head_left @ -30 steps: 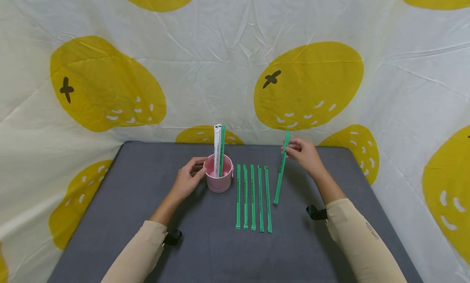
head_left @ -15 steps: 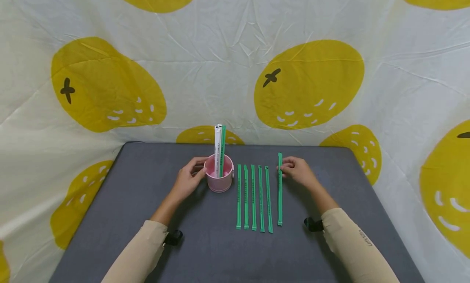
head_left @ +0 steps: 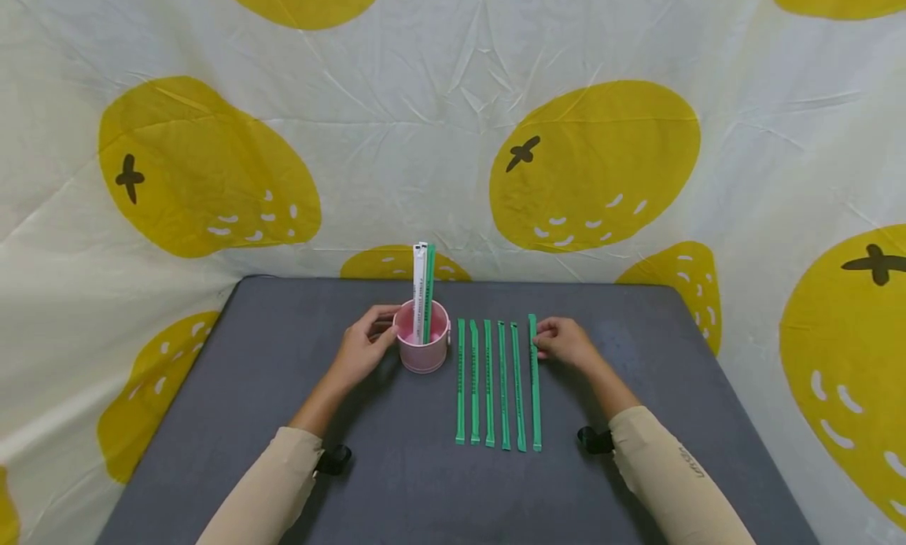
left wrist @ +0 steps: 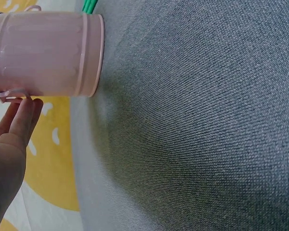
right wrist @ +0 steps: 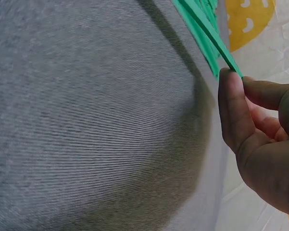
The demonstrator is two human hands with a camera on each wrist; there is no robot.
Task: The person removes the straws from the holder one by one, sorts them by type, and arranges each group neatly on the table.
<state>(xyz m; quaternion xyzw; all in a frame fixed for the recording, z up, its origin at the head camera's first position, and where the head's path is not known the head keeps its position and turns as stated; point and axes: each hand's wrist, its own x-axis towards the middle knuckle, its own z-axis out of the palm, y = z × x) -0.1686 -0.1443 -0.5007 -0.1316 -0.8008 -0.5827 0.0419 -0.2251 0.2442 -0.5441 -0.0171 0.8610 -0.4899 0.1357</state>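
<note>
A small pink bucket (head_left: 423,356) stands upright on the table. In it lean white wrapped straws (head_left: 419,281) and a green one (head_left: 429,285). My left hand (head_left: 359,347) holds the bucket's left side, thumb in front and fingers behind; in the left wrist view the fingers (left wrist: 21,120) touch it beside the handle lug. My right hand (head_left: 565,342) pinches a green wrapped straw (head_left: 534,395) near its upper end between thumb and fingers; the right wrist view shows this straw (right wrist: 211,33) tilted. To its left lies a row of several green wrapped straws (head_left: 488,388).
The dark grey table (head_left: 396,482) reaches back to a white cloth (head_left: 396,73) printed with yellow fruit. Small black cameras sit at the left wrist (head_left: 333,458) and right wrist (head_left: 596,440).
My right hand has brought its green straw down and to the left, from raised and slanted to nearly parallel beside the row. The left hand and the bucket have not moved.
</note>
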